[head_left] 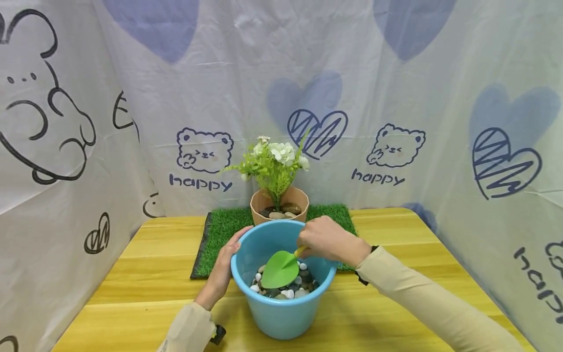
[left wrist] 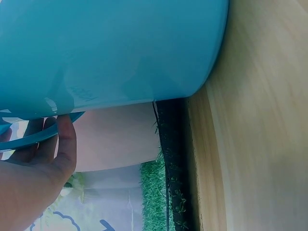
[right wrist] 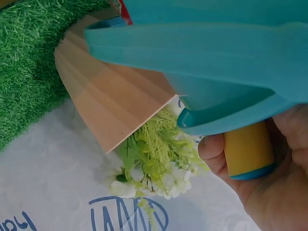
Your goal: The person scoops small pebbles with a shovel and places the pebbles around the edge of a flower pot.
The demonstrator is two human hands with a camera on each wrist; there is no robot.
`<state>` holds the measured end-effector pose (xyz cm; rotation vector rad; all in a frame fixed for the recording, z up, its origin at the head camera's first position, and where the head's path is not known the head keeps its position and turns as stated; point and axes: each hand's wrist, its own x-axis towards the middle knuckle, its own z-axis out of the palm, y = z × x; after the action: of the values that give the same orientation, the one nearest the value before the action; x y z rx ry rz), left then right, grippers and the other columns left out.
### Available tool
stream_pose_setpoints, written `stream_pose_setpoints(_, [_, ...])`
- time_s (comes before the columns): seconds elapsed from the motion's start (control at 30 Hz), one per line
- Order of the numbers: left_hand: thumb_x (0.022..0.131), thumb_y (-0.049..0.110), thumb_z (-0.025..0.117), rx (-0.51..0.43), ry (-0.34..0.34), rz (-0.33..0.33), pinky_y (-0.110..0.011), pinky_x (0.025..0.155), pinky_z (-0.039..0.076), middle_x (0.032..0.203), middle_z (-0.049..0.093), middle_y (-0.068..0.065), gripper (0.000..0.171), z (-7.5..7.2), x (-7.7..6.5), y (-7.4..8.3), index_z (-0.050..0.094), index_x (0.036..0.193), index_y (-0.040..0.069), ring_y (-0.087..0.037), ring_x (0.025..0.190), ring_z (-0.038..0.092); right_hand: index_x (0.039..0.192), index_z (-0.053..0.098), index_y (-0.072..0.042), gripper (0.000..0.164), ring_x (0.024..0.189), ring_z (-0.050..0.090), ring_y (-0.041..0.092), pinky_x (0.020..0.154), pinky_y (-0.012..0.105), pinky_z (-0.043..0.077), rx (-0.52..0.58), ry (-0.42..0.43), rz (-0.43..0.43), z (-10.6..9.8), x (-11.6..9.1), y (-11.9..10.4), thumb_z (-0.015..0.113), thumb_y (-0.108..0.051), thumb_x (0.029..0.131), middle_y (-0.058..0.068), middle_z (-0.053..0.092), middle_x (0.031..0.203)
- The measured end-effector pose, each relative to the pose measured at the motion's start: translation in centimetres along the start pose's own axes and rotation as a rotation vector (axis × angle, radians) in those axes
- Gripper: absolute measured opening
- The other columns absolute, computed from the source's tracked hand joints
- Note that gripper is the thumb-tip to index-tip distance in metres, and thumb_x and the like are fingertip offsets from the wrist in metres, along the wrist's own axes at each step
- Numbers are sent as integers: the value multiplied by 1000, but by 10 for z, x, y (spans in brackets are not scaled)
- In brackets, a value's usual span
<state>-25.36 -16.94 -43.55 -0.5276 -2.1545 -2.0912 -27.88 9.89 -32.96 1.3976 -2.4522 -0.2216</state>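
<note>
A light blue bucket (head_left: 283,320) stands on the table, with white, grey and dark pebbles (head_left: 289,294) in its bottom. My left hand (head_left: 223,266) holds its left rim; in the left wrist view, that hand's (left wrist: 45,173) fingers curl over the rim edge. Over the pebbles, a green-bladed toy trowel (head_left: 279,270) is tilted inside the bucket, blade down to the left. My right hand (head_left: 330,239) grips its yellow handle, whose end (right wrist: 248,149) shows between thumb and fingers in the right wrist view. No pebbles are visible on the blade.
Behind the bucket, a tan flowerpot (head_left: 281,195) with white flowers (head_left: 281,153) and larger stones stands on a green turf mat (head_left: 220,239). The wooden table (head_left: 145,288) is enclosed by printed white cloth (head_left: 246,98) at the back and sides.
</note>
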Motion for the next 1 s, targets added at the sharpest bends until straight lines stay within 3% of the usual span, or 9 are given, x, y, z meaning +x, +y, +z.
stream_pose_setpoints(0.27, [100, 32, 30, -10, 6, 15, -50, 92, 50, 146, 49, -11, 50, -1, 0, 0, 44, 148, 22, -39, 123, 54, 66, 69, -26, 20, 62, 55, 10, 54, 27, 42, -69, 74, -55, -5, 2, -3, 78, -39, 78, -12, 63, 64])
stream_pose_setpoints(0.43, [101, 33, 30, -4, -1, 11, -48, 91, 50, 146, 49, -11, 50, -1, 0, -1, 43, 148, 22, -38, 121, 55, 78, 78, -29, 13, 66, 59, 7, 58, 27, 47, 16, -1, -68, -8, 2, -3, 79, -42, 76, -15, 70, 74])
stream_pose_setpoints(0.77, [100, 33, 30, -8, 5, -4, -45, 91, 50, 146, 49, -11, 50, 0, -1, -2, 44, 148, 22, -36, 121, 56, 83, 79, -28, 13, 67, 61, -1, 63, 21, 48, 247, -176, -44, 2, 0, -3, 76, -40, 81, -15, 73, 81])
stream_pose_setpoints(1.0, [100, 32, 30, -15, 15, -8, -45, 92, 50, 145, 51, -9, 50, 2, 0, -3, 44, 147, 22, -33, 121, 56, 83, 79, -28, 13, 63, 60, -2, 60, 20, 47, 321, -195, -10, 11, 7, -4, 75, -40, 83, -14, 73, 81])
